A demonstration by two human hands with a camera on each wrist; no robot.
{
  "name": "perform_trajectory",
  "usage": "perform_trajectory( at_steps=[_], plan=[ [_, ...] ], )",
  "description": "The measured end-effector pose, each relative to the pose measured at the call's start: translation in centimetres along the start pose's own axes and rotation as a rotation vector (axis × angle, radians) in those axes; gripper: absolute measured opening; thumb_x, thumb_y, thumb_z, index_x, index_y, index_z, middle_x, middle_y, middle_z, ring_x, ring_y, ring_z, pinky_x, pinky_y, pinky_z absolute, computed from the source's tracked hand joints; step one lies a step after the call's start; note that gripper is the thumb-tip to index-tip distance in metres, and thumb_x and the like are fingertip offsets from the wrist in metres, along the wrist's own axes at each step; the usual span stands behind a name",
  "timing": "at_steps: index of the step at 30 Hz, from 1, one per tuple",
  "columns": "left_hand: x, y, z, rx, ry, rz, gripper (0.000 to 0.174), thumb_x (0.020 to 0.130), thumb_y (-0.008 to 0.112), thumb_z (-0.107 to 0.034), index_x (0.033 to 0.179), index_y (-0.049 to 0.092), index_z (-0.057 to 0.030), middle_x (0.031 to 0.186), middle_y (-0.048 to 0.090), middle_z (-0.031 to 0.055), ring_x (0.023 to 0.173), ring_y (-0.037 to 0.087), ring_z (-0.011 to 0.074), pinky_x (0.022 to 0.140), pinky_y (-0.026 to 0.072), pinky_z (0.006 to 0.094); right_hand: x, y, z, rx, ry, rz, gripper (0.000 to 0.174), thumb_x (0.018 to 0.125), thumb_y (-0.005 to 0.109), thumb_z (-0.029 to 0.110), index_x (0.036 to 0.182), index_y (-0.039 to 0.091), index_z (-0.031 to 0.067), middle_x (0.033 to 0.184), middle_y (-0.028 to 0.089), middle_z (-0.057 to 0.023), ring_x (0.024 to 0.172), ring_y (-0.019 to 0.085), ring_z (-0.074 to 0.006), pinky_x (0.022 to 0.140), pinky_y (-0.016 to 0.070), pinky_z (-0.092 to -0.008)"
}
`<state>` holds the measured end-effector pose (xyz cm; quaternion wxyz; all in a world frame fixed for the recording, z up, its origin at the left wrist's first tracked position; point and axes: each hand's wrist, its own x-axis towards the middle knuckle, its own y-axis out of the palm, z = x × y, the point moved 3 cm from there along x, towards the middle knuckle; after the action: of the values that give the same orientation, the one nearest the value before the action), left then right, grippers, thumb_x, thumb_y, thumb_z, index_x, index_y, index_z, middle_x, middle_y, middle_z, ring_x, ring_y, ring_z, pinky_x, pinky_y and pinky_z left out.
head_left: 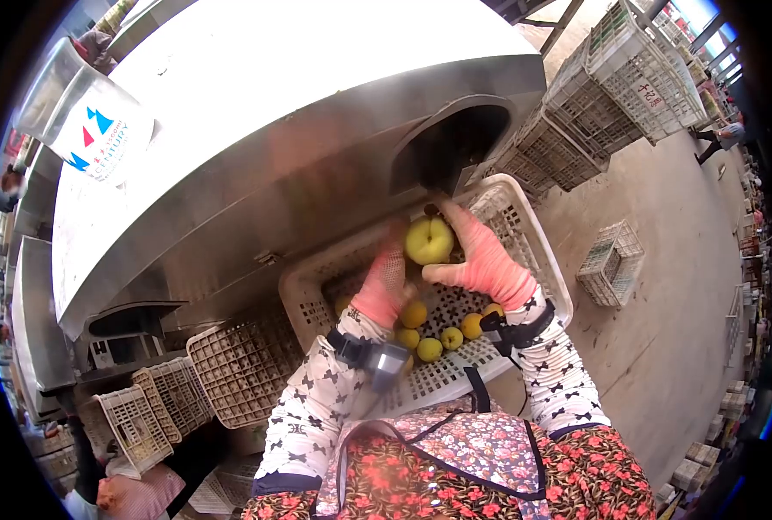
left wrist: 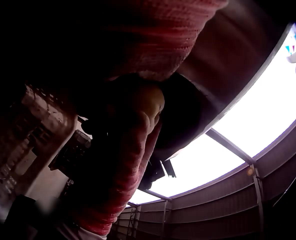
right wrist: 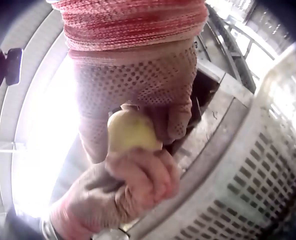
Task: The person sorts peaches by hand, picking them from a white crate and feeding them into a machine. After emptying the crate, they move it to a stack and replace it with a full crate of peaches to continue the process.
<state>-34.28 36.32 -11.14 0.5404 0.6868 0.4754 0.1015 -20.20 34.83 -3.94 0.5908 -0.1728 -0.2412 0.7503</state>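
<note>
A yellow-green peach [head_left: 429,240] with a seam down its side is held between the two hands, above a white slatted plastic crate [head_left: 295,286]. The right hand [head_left: 485,260], in a pink-and-white knit glove, has its thumb and fingers around the fruit. From the other side the left hand [head_left: 384,276] grips it too; in the right wrist view that hand's curled fingers [right wrist: 148,175] press against the peach [right wrist: 130,131]. Several smaller yellow and orange fruits [head_left: 429,349] lie in the crate below. Dark shadow hides much of the left hand in the left wrist view.
A metal machine with a curved white top [head_left: 256,78] stands ahead, with a dark opening [head_left: 446,143] in its side. A clear plastic tub [head_left: 100,121] sits on it. Stacked crates [head_left: 594,95] rise at the right; more crates [head_left: 243,373] stand at the left. One small crate [head_left: 611,264] is on the floor.
</note>
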Motion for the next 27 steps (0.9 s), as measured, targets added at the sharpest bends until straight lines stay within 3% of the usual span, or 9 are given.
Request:
perform_trajectory(
  at_steps=[5,8,14,16,18,20,23,25,27],
  plan=[
    [2.2,0.2,-2.2,0.086,-0.242,0.381,0.056,0.096,0.051,-0.060,0.118,0.056,-0.0082,0.099,0.066,0.0070,0.082,0.066,0.0192,0.071,0.0574,0.0341,2.2,-2.2,1.8,0.222,0.113,-0.018,0.080,0.067,0.085,0.022,0.135,0.051,-0.0018,0.113,0.066,-0.0181,0.108,0.064,-0.0275,0.093,0.0510,-0.0347],
    [1.8,-2.7,-0.5,0.280,-0.046,-0.180,0.049,0.094,0.057,-0.056,0.111,0.057,-0.0105,0.085,0.063,0.0059,0.071,0.064,0.0177,0.063,0.0554,0.0355,5.1,-1.4,-0.2,-0.631,0.040,-0.467,0.076,0.076,0.080,0.028,0.138,0.046,0.0034,0.114,0.059,-0.0244,0.096,0.063,-0.0420,0.081,0.0544,-0.0458],
    [0.0,-13.6,4.8,0.726,-0.101,-0.308,0.039,0.091,0.061,-0.043,0.110,0.060,-0.0092,0.086,0.066,0.0100,0.076,0.066,0.0251,0.068,0.0546,0.0396,5.8,1.1,-0.9,-0.557,0.225,-0.485,0.065,0.084,0.071,0.032,0.136,0.046,0.0030,0.119,0.055,-0.0278,0.098,0.061,-0.0462,0.082,0.0540,-0.0478],
    [1.1,-17.1,6.7,1.348,0.142,-0.254,0.044,0.088,0.064,-0.043,0.114,0.059,-0.0074,0.092,0.067,0.0140,0.084,0.066,0.0325,0.075,0.0539,0.0425,8.8,2.1,-2.5,-1.028,-0.196,-0.724,0.059,0.085,0.071,0.033,0.131,0.052,0.0023,0.118,0.059,-0.0261,0.099,0.061,-0.0475,0.085,0.0537,-0.0467],
    [-0.1,-19.0,9.5,1.683,0.232,-0.204,0.050,0.085,0.066,-0.043,0.118,0.058,-0.0062,0.099,0.066,0.0172,0.092,0.064,0.0383,0.081,0.0528,0.0447,12.5,1.0,-3.3,-0.711,0.173,-0.619,0.058,0.088,0.066,0.042,0.122,0.055,-0.0036,0.112,0.062,-0.0240,0.102,0.061,-0.0426,0.090,0.0502,-0.0467],
    [0.4,-20.1,10.9,1.741,0.199,-0.221,0.054,0.083,0.068,-0.042,0.121,0.057,-0.0054,0.108,0.064,0.0195,0.099,0.061,0.0425,0.087,0.0512,0.0463,11.7,-2.2,-4.1,-0.267,-0.137,-0.866,0.053,0.087,0.070,0.039,0.116,0.059,-0.0046,0.108,0.064,-0.0244,0.098,0.064,-0.0405,0.087,0.0518,-0.0445],
    [1.3,-19.4,13.0,1.939,-0.059,-0.118,0.054,0.078,0.070,-0.040,0.122,0.058,-0.0111,0.114,0.058,0.0186,0.105,0.060,0.0363,0.089,0.0513,0.0466,4.8,-4.6,-2.7,-0.109,0.118,-0.524,0.039,0.085,0.072,0.027,0.107,0.065,-0.0040,0.107,0.068,-0.0225,0.100,0.067,-0.0377,0.085,0.0535,-0.0408],
    [2.0,-19.7,14.4,2.049,-0.202,-0.006,0.057,0.076,0.072,-0.041,0.124,0.058,-0.0137,0.123,0.055,0.0191,0.105,0.060,0.0382,0.090,0.0515,0.0463,1.8,-1.8,-9.5,-0.828,0.422,0.271,0.042,0.084,0.074,0.027,0.113,0.065,-0.0008,0.100,0.070,-0.0165,0.090,0.068,-0.0278,0.082,0.0534,-0.0365],
    [2.7,-20.5,15.3,2.133,-0.284,0.065,0.059,0.075,0.074,-0.040,0.126,0.057,-0.0160,0.127,0.053,0.0195,0.105,0.061,0.0392,0.090,0.0518,0.0464,-1.8,1.0,-13.0,-0.789,0.560,0.739,0.045,0.079,0.074,0.027,0.116,0.066,0.0019,0.102,0.070,-0.0180,0.095,0.068,-0.0310,0.085,0.0531,-0.0400]
  ],
)
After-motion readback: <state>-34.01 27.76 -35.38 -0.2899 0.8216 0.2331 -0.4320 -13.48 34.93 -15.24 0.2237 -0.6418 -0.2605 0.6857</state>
